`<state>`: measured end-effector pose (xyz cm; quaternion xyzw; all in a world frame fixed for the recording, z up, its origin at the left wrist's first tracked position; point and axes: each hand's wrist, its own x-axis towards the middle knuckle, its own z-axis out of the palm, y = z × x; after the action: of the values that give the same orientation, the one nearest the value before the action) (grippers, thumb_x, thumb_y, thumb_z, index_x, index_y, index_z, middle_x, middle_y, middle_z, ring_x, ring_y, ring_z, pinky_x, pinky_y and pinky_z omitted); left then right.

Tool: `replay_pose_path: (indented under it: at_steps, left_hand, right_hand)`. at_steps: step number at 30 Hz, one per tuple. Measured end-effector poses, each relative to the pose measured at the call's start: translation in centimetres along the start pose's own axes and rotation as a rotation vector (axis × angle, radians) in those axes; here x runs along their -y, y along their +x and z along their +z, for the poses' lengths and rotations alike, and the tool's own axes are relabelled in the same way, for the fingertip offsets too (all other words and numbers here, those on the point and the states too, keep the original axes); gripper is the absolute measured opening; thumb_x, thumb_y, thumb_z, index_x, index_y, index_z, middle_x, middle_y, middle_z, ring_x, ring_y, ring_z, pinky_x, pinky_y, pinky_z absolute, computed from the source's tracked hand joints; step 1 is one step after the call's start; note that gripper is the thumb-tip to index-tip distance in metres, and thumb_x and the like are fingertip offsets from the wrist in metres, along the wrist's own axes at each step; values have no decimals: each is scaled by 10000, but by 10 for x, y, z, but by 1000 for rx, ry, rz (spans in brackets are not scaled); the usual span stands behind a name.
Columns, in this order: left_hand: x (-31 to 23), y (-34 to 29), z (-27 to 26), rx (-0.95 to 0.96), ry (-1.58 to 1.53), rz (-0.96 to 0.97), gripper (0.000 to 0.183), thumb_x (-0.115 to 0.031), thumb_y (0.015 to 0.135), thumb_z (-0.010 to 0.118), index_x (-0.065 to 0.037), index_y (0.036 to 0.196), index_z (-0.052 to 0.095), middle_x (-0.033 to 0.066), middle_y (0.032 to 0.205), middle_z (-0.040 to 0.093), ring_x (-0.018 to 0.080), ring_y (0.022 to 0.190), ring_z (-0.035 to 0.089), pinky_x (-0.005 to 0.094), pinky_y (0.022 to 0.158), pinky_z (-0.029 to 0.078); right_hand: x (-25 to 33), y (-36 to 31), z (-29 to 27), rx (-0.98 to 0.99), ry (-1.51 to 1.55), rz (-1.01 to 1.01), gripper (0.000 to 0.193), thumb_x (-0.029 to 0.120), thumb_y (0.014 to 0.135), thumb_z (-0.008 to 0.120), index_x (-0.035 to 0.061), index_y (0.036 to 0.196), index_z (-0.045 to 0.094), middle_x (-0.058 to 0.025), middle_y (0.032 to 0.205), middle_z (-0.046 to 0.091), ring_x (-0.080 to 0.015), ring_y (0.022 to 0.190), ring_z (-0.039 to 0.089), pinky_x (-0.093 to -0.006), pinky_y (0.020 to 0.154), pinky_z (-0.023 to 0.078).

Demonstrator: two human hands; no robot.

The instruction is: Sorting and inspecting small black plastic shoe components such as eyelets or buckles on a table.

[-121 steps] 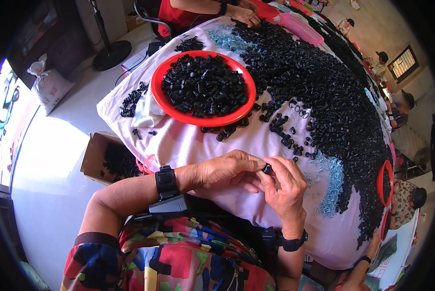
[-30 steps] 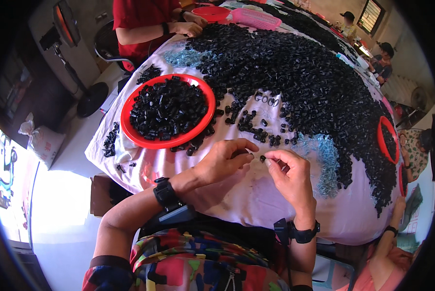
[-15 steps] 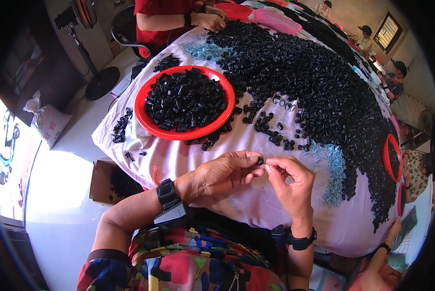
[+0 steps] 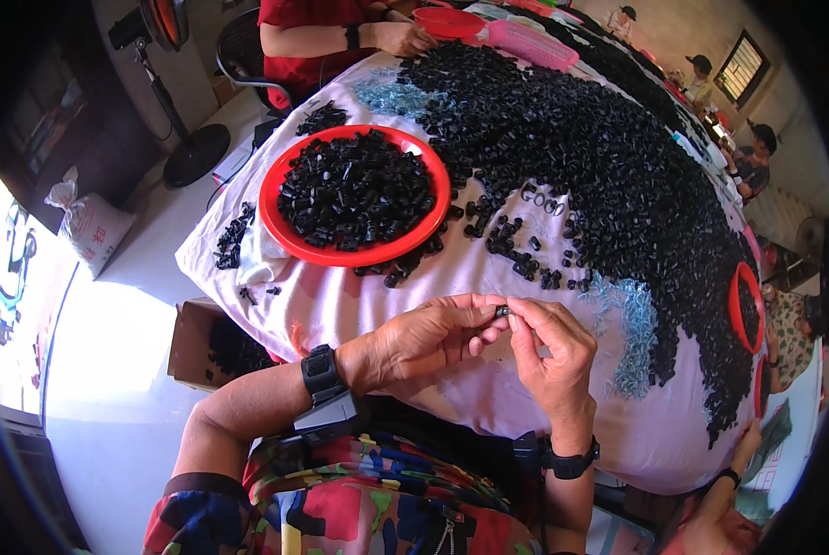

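Over the near edge of the cloth, my left hand (image 4: pixel 428 340) pinches a small black plastic part (image 4: pixel 501 313) between thumb and fingertips. From the other side my right hand (image 4: pixel 559 350) meets it, thumb and forefinger closed at the part's right end. Whatever tiny piece sits between those right fingertips is hidden. Beyond my left hand, a red round tray (image 4: pixel 276 227) is heaped with similar black parts (image 4: pixel 354 190). A broad pile of black parts (image 4: pixel 581 129) spreads across the table behind and right of my hands. Small light-blue clear pieces (image 4: pixel 632 328) lie in a heap to the right.
A white cloth (image 4: pixel 424 398) covers the table. More light-blue pieces (image 4: pixel 398 97) lie near a co-worker's hand (image 4: pixel 405 39) at the far side. A cardboard box (image 4: pixel 190 347) of black parts stands lower left. A fan (image 4: pixel 192 153) and a tied sack (image 4: pixel 95 227) are on the floor.
My right fingertips have closed in on the black part, and the pale bit that showed between them is now hidden. The black part has turned slightly in my left fingers.
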<state>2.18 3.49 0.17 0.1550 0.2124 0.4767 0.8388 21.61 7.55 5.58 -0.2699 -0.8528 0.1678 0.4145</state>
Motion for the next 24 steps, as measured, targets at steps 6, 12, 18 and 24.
replay_pose_path:
  at_steps: [6,12,18,24]
  left_hand:
    - [-7,-2,4,97,-142,-75,214,-171,1070,553,-49,1232,619,34,1071,691,83,910,651,210,772,545]
    - [-3,-1,1,131,-55,-43,256,-199,1056,581,-44,1255,622,40,1114,681,91,916,632,231,786,539]
    - [-3,-2,9,65,-39,-37,219,-198,1073,550,-61,1227,621,12,1049,677,76,893,626,218,788,539]
    - [-10,-9,4,118,-129,-61,283,-193,1059,571,-40,1294,607,23,1075,668,90,918,623,223,800,532]
  right_hand:
    - [0,-3,-6,-31,-2,131,235,-42,863,703,6,1090,734,-137,1003,723,-276,869,720,-344,740,581]
    - [4,4,-4,9,-35,-34,225,-33,876,700,-3,1096,740,-138,1075,685,-268,898,701,-348,764,581]
    - [0,1,-6,39,119,60,218,-20,895,687,1,1106,741,-136,1062,684,-253,912,707,-338,775,581]
    - [-17,-5,-14,4,-1,373,226,-3,906,667,11,1120,739,-121,982,695,-258,858,692,-366,712,550]
